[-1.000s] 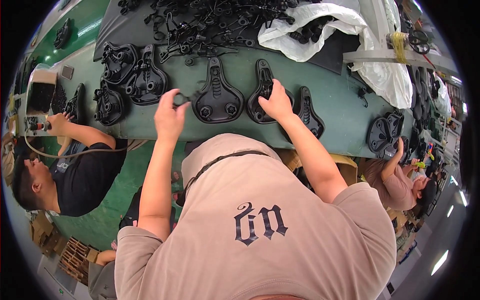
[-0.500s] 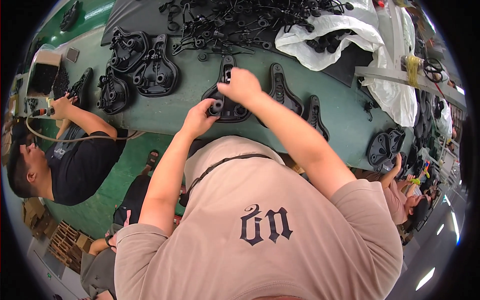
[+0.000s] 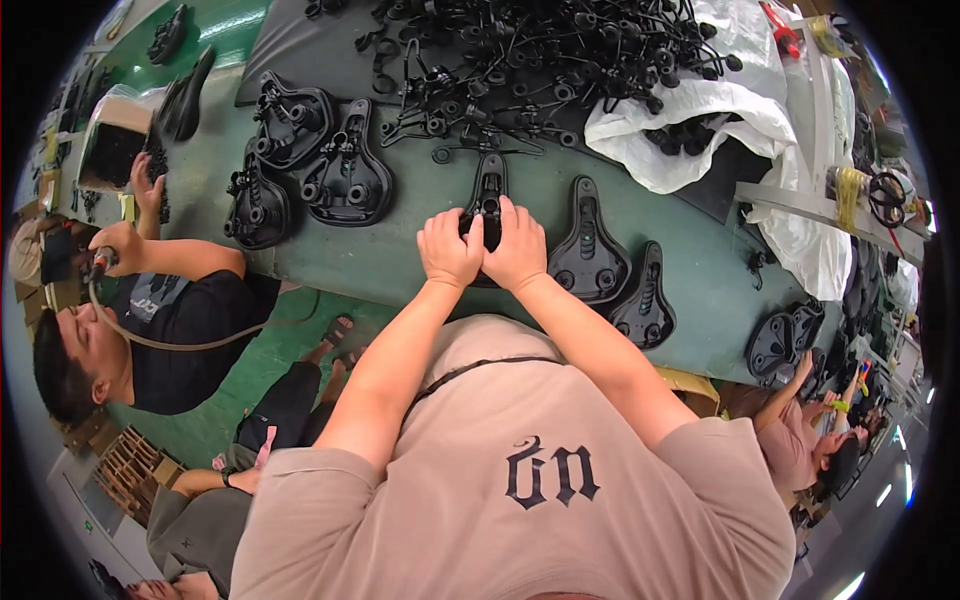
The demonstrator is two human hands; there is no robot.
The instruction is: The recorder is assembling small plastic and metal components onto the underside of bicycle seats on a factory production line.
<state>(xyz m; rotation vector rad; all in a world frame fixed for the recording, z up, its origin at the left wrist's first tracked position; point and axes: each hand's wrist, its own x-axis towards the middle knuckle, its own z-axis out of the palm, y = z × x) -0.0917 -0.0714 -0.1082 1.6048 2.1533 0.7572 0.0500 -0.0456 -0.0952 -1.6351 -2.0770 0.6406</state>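
A black bicycle saddle [image 3: 491, 175] lies underside up on the green table in front of me, its narrow nose pointing away. My left hand [image 3: 449, 248] and my right hand [image 3: 516, 245] press down on its wide rear part, side by side, with the thumbs almost meeting. Both sets of fingers are curled over the black fittings there, which they mostly cover. Just right of my right hand lies a bare saddle shell [image 3: 588, 250], and beyond it a second, narrower-looking shell [image 3: 646, 305].
Several saddles with fittings [image 3: 350, 170] lie to the left. A heap of black wire frames [image 3: 520, 60] fills the far side beside an opened white sack [image 3: 640, 150]. A metal bar [image 3: 800, 203] juts in at right. A co-worker [image 3: 180, 330] holds a hose-fed tool at left.
My right hand has come down from the saddle's nose, and my left hand has moved onto the rear beside it. The co-worker at left has raised the tool, and a saddle now stands farther back.
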